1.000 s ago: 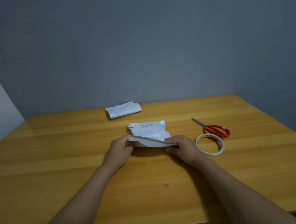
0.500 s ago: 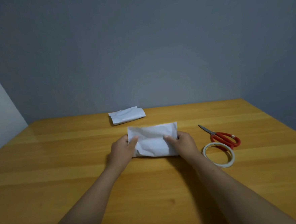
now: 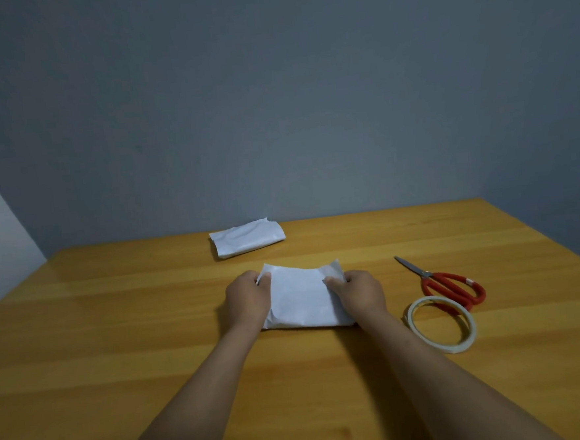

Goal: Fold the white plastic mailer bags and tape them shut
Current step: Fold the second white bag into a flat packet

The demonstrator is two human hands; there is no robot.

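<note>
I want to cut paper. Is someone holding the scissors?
No, the scissors lie on the table, while the left hand and right hand grip the bag.

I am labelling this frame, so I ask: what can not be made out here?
Head view:
Fingers of the left hand and right hand: hidden by their backs and the near mailer bag they hold.
Tape on the far mailer bag: too small to tell.
Loose end of the tape roll: too small.
</note>
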